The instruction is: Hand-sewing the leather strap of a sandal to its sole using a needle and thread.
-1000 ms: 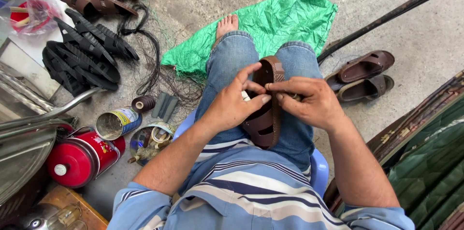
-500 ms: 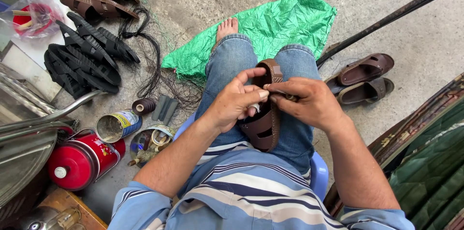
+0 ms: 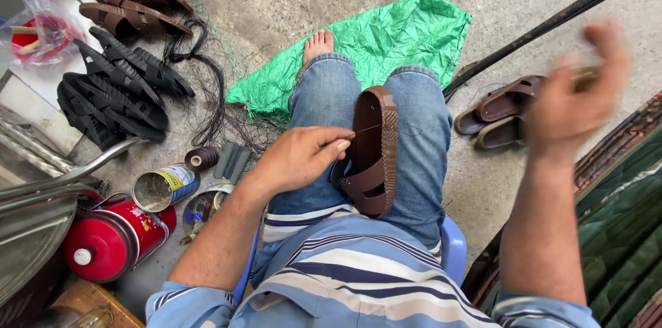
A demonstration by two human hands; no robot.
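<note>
A brown sandal (image 3: 376, 152) lies sole-edge up on my lap, across my jeans. My left hand (image 3: 300, 159) holds it at its left edge, thumb and fingers pinched against the strap side. A thin thread (image 3: 407, 131) runs from the sandal toward the right. My right hand (image 3: 576, 100) is raised far to the right of the sandal, blurred by motion. Its fingers are closed on a small tan tool (image 3: 586, 78), which I cannot make out clearly.
A green plastic sheet (image 3: 386, 38) lies under my bare foot. To the right are a pair of brown sandals (image 3: 507, 104) and a long dark pole (image 3: 552, 21). On the left sit black soles (image 3: 110, 94), a thread spool (image 3: 201, 158), a tin can (image 3: 162, 187) and a red canister (image 3: 110, 238).
My right hand has left the sandal and swung out and up to the right, drawing the thread. My left hand stays on the sandal.
</note>
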